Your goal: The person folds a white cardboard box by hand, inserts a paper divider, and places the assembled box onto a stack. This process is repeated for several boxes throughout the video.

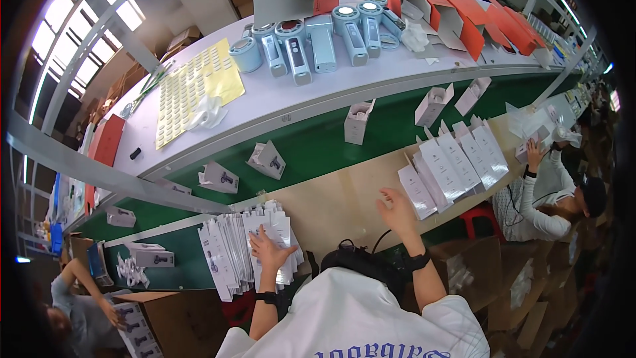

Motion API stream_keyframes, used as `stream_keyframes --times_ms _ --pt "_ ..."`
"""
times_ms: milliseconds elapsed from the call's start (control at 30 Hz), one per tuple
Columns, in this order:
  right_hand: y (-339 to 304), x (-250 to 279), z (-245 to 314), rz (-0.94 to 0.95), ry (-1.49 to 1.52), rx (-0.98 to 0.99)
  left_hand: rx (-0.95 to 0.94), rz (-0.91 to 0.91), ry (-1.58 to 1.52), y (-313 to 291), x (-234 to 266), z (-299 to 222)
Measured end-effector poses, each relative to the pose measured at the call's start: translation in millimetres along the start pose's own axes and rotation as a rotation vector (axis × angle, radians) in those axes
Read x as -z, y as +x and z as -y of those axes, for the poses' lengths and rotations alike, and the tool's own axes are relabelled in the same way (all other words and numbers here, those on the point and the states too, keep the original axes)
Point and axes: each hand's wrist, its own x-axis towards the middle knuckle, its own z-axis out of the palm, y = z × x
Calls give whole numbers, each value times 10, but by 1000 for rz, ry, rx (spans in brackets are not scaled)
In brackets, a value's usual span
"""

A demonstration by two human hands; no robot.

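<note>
My left hand point(269, 249) is spread over a pile of flat, folded white cartons point(222, 255) at the near left of the bench. Its fingers appear to rest on the top carton, without closing round one. My right hand point(395, 212) is open and holds nothing. It hovers above the tan bench top point(324, 192), just left of a row of white cartons point(442, 166) standing upright with their flaps up. Both wrists wear dark bands.
A green belt point(311, 142) beyond the bench carries spaced white boxes point(358, 122). On the white shelf point(278, 113) stand light-blue handheld devices point(295, 53), a yellow sticker sheet point(199, 89) and orange-red boxes point(457, 16). Co-workers sit at right and left; a large brown carton point(185, 318) stands near left.
</note>
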Motion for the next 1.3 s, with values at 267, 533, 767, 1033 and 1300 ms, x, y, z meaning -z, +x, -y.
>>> stream_keyframes --times_ms 267,533,767,1033,1300 --pt "-99 -461 747 694 501 -161 2 -19 16 8 -106 149" --pt "-89 -466 796 781 495 -200 14 33 -66 4 135 71" --pt "-95 -386 1068 730 798 -310 -571 -6 -7 -550 940 -861" --pt "45 -99 960 939 1006 -434 -931 110 -266 -542 1131 -1131" --pt "17 -134 877 905 964 -356 -1005 164 -123 -578 1305 -1254"
